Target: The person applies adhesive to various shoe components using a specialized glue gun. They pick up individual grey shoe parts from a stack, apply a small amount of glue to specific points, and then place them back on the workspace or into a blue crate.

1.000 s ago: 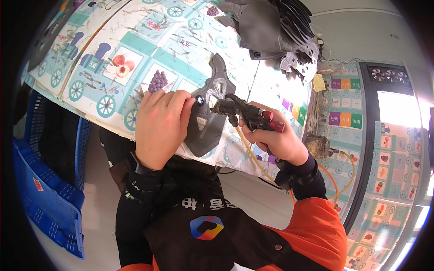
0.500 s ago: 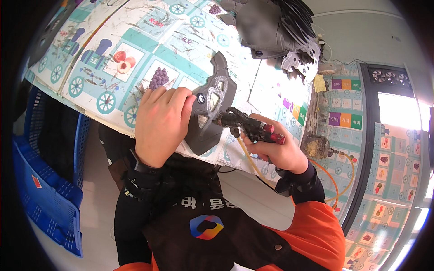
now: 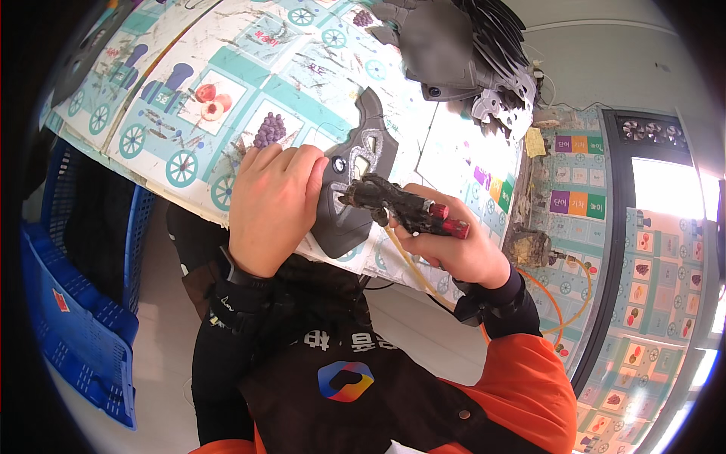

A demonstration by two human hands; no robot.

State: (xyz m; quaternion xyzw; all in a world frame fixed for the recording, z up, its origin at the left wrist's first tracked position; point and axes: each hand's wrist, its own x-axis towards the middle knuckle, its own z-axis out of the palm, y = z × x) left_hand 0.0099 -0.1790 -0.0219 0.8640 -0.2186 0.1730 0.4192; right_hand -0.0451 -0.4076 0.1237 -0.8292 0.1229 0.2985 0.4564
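A dark grey moulded plastic panel (image 3: 338, 229) with cut-out openings and a round lens-like button lies on the table's near part. Whitish glue-like film edges some of its openings. My left hand (image 3: 274, 208) is closed at the panel's left edge, thumb against it, fingertips partly hidden. In my right hand (image 3: 463, 250) is a grimy black spray gun (image 3: 401, 206) with red knobs, its nozzle over the panel's lower opening. A yellowish hose (image 3: 411, 265) hangs from the gun.
The table (image 3: 227, 57) has a picture-printed, stained cover. Stacked dark plastic parts (image 3: 491, 45) stand at the far right. Blue plastic crates (image 3: 87, 325) sit low on the left. Orange and yellow hoses (image 3: 556, 306) loop beside the right wall.
The spray gun in my right hand has shifted left and slightly up, its nozzle moving from the panel's right edge to over the lower opening. My left hand stays nearly still.
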